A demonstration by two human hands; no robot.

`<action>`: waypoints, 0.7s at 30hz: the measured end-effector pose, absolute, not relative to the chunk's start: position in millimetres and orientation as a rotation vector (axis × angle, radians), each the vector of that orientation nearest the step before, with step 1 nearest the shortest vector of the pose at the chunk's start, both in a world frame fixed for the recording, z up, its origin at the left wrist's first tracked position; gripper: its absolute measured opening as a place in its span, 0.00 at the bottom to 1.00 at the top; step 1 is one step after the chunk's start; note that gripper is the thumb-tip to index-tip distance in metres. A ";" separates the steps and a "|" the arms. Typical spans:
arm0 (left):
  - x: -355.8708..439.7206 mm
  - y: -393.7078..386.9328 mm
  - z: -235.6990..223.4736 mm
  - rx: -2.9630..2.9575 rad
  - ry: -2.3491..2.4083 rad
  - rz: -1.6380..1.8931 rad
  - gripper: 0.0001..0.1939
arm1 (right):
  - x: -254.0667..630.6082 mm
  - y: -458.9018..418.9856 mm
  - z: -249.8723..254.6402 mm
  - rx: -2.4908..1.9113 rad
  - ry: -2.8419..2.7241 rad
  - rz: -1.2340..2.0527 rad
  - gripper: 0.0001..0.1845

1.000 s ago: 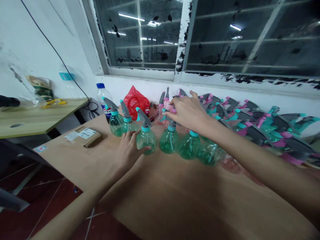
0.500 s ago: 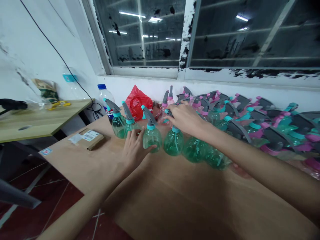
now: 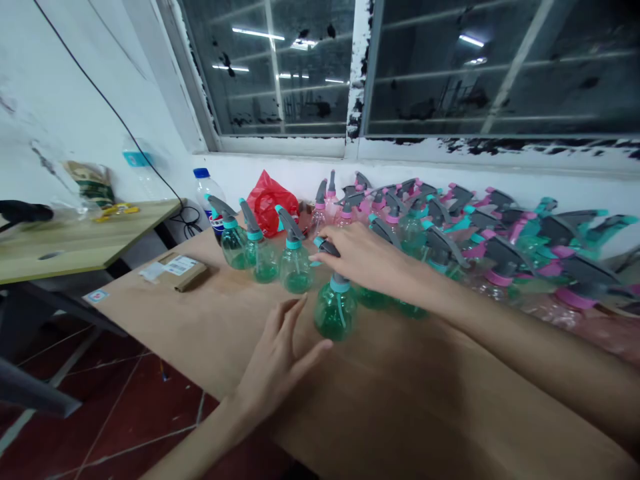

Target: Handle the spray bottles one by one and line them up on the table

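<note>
My right hand (image 3: 367,257) is closed around the grey trigger head of a green spray bottle (image 3: 336,313), which stands out in front of the row. My left hand (image 3: 280,350) is just left of this bottle, its fingers apart and nothing in them. Beyond the left hand stand three more green spray bottles: a near one (image 3: 297,268), a middle one (image 3: 263,260) and a far-left one (image 3: 234,245). Other green bottles are partly hidden behind my right hand and forearm.
Many pink and green spray bottles (image 3: 493,280) crowd the right side by the wall. A red plastic bag (image 3: 273,203) and a blue-capped bottle (image 3: 205,193) stand at the back. A small cardboard box (image 3: 183,272) lies on the brown tabletop (image 3: 240,320); a second table (image 3: 100,243) is left.
My right hand has brought a green spray bottle nearer to me, out of the row. My left hand has come away from the left bottles and back toward me.
</note>
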State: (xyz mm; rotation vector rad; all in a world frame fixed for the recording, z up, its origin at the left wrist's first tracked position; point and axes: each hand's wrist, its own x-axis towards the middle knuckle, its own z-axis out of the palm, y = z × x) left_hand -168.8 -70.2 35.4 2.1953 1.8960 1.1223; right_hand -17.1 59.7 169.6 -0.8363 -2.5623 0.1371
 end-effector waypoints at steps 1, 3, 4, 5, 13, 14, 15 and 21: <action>-161.2 -72.7 35.3 2.182 1.861 1.087 0.35 | -12.0 53.6 169.8 -0.856 -2.566 0.153 0.18; -146.1 -74.7 36.0 2.165 1.812 1.037 0.38 | -0.7 42.9 169.8 -0.874 -2.585 0.174 0.19; -138.8 -74.7 36.7 2.159 1.797 1.017 0.39 | 5.5 38.6 169.4 -0.866 -2.586 0.190 0.19; -131.8 -74.2 37.3 2.154 1.783 1.000 0.40 | 12.3 34.8 168.9 -0.857 -2.582 0.202 0.19; -83.9 -65.3 37.8 2.142 1.642 0.963 0.36 | 97.1 24.9 153.1 -0.919 -2.415 0.542 0.30; -78.2 -63.4 37.7 2.153 1.610 0.967 0.35 | 110.6 25.3 148.0 -0.908 -2.391 0.623 0.31; -72.3 -61.2 37.6 2.160 1.580 0.970 0.35 | 123.9 25.7 142.0 -0.892 -2.367 0.708 0.33; -31.0 -48.8 37.4 2.198 1.454 0.916 0.33 | 176.3 21.3 100.4 -0.791 -2.175 0.891 0.45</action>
